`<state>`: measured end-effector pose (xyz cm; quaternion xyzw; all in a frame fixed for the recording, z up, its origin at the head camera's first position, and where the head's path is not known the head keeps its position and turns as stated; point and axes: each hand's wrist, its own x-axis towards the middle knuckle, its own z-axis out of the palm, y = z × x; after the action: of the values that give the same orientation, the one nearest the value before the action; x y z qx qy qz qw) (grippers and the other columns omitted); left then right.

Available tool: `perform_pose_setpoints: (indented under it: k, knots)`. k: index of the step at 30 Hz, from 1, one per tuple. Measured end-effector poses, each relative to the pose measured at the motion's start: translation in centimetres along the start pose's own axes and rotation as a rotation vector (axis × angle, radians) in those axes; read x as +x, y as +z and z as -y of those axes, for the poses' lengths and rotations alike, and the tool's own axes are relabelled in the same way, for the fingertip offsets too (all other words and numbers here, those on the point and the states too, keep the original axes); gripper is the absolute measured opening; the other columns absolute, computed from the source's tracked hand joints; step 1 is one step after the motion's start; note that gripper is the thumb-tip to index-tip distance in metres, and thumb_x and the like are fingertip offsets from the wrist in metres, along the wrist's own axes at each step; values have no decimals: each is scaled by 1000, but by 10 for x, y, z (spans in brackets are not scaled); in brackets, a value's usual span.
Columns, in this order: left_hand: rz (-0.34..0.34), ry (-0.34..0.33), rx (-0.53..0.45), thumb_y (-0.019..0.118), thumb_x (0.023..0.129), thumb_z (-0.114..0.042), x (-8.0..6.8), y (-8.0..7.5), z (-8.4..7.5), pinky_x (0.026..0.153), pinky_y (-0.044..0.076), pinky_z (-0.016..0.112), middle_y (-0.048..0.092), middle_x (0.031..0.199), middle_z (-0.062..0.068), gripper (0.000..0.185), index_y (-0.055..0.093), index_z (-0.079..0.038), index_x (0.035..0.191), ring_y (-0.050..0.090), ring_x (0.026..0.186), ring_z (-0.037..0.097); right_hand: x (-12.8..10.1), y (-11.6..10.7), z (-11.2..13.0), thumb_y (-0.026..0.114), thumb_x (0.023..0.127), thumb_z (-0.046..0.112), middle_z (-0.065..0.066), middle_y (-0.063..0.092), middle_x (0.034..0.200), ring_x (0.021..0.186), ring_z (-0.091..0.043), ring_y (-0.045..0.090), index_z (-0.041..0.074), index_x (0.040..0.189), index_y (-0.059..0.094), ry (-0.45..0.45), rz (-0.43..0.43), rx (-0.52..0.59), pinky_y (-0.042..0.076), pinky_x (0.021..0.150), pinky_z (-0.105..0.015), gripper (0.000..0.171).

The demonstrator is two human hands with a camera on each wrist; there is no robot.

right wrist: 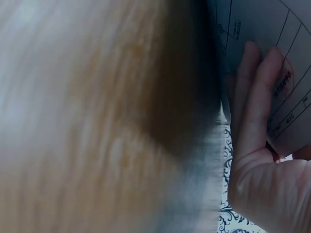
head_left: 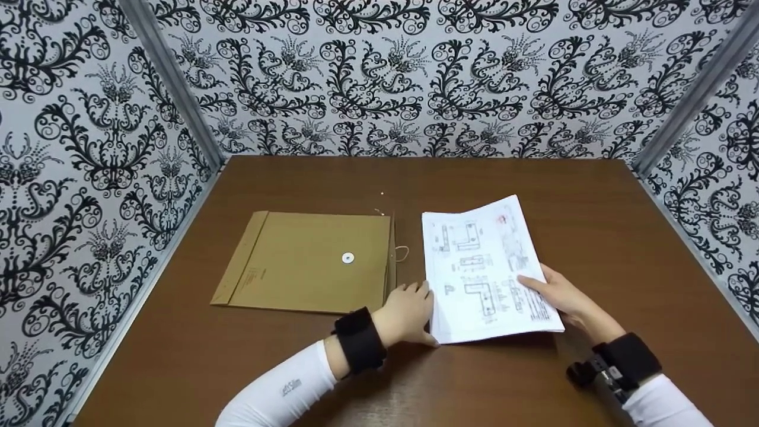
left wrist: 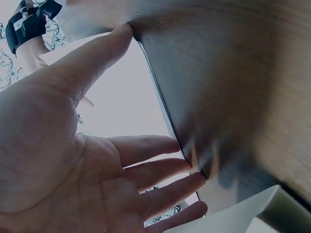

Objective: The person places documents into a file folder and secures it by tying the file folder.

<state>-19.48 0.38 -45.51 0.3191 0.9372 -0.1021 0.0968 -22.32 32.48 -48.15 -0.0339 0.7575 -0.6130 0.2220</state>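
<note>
A stack of white paper sheets (head_left: 474,267) printed with technical drawings lies at a tilt over the right half of the table, its right side raised. My right hand (head_left: 563,293) grips that side, thumb on top and fingers underneath. The right wrist view shows these fingers (right wrist: 260,97) flat against the printed underside, beside a red stamp. Along the stack's left edge, my left hand (head_left: 406,314) rests with its fingers spread and fairly straight. In the left wrist view its fingertips (left wrist: 167,145) touch the edge, close to the table.
Left of the papers lies a brown cardboard envelope (head_left: 314,261) with a white button (head_left: 348,258) and a string loop (head_left: 402,254) at its right side. Patterned walls (head_left: 379,77) enclose the brown table (head_left: 332,184) at the back and both sides.
</note>
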Motion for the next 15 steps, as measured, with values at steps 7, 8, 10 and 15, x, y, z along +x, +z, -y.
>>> perform_pose_setpoints:
  k: [7,8,10,15]
  knots:
    - [-12,6,-19,67,84,-72,0,4,2,116,46,36,45,162,9,98,45,-6,154,49,146,23,-4,0,5,46,110,30,11,75,96,81,-10,76,-3,159,13,-22,-8,13,62,67,-28,68]
    - [-9,7,-24,67,85,-72,0,3,2,117,46,37,45,162,9,97,45,-6,153,49,146,23,-6,0,6,46,110,30,11,75,96,81,-10,76,-4,158,13,-27,-11,12,62,67,-28,67]
    - [4,10,-37,66,86,-71,-1,3,2,118,45,37,44,162,7,96,44,-7,154,49,147,22,-8,-1,7,46,110,30,11,76,96,81,-10,77,-4,157,15,-33,-14,21,62,67,-28,66]
    - [16,20,-115,64,89,-68,-6,-1,3,120,43,36,42,164,8,93,41,-6,156,47,149,23,-14,-3,8,48,109,30,10,76,97,82,-10,77,-2,154,21,-48,-23,48,62,67,-27,61]
